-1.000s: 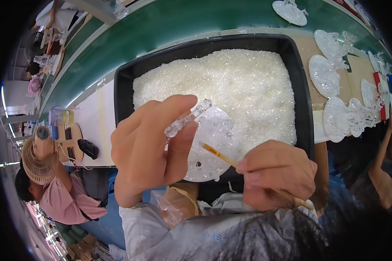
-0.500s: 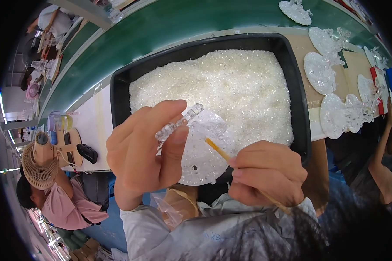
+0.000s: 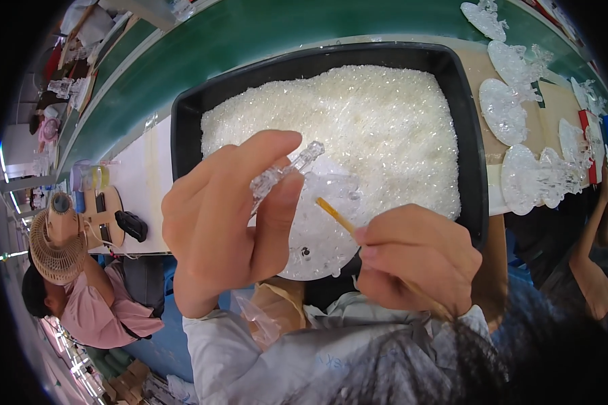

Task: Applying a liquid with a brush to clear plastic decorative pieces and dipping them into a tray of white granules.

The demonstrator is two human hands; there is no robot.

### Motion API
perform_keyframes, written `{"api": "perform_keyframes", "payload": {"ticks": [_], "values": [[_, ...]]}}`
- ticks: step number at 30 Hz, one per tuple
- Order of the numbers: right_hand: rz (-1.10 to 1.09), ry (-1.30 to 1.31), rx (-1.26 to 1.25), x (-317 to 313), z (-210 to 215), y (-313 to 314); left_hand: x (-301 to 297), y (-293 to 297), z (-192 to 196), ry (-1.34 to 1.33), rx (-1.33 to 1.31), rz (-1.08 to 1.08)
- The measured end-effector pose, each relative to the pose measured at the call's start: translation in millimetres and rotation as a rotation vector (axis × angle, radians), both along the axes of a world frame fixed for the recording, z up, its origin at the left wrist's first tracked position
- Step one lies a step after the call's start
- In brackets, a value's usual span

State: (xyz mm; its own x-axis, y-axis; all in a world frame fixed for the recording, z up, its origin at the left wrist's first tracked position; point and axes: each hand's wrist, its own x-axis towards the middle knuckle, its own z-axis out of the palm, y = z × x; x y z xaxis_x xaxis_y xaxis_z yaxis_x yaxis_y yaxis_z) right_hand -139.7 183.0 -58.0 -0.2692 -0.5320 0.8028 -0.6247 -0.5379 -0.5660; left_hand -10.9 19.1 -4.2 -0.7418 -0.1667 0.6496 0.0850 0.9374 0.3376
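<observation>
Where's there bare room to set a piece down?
The white strip between the black tray and the dark object at left looks bare, as does the green surface beyond the tray. Right of the tray is crowded with clear discs.

Beige fan (image 3: 57, 250) near pink-shirted co-worker (image 3: 105, 307)

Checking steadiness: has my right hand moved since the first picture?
Yes: the right hand has shifted slightly left, judged against the right rim of the black tray.
</observation>
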Motion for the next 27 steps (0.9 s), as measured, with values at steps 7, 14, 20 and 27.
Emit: {"api": "perform_keyframes", "payload": {"ticks": [7, 14, 20, 27], "values": [[0.015, -0.005, 0.064, -1, 0, 3, 2, 7, 6, -0.132, 0.005, 0.106], [0.001, 0.033, 0.113, 1, 2, 4, 2, 5, 3, -0.114, 0.006, 0.098], [0.134, 0.056, 0.091, -3, 4, 1, 2, 6, 3, -0.125, 0.014, 0.119], [0.005, 0.079, -0.040, 7, -4, -4, -2, 0, -3, -0.009, -0.017, 0.010]]}}
